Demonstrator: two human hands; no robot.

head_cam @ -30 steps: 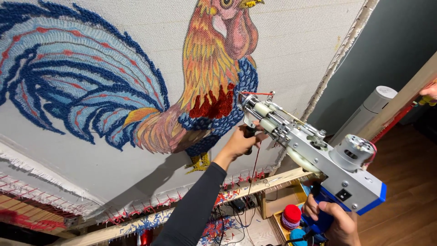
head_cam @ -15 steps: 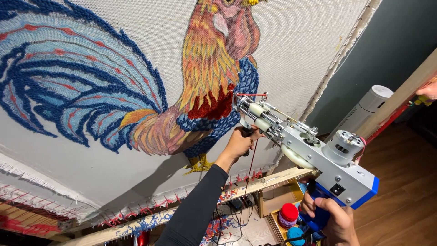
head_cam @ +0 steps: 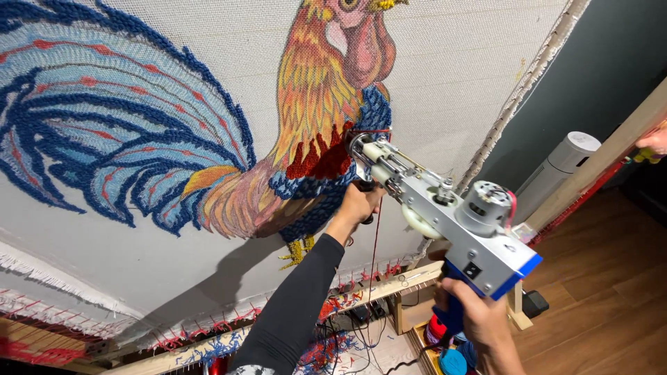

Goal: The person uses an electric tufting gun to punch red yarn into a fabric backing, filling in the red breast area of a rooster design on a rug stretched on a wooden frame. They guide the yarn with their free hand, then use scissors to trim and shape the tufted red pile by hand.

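Around me I see a wooden frame rail (head_cam: 410, 278) under the stretched cloth (head_cam: 445, 62) with its rooster design (head_cam: 306, 139), yarn spools (head_cam: 445, 347) below, and a white cylinder (head_cam: 559, 167) at right. The tufting gun (head_cam: 445, 208) presses its tip against the rooster's breast. My left hand (head_cam: 358, 205) is clenched round the front handle, arm outstretched; my right hand (head_cam: 479, 319) grasps the blue rear grip.
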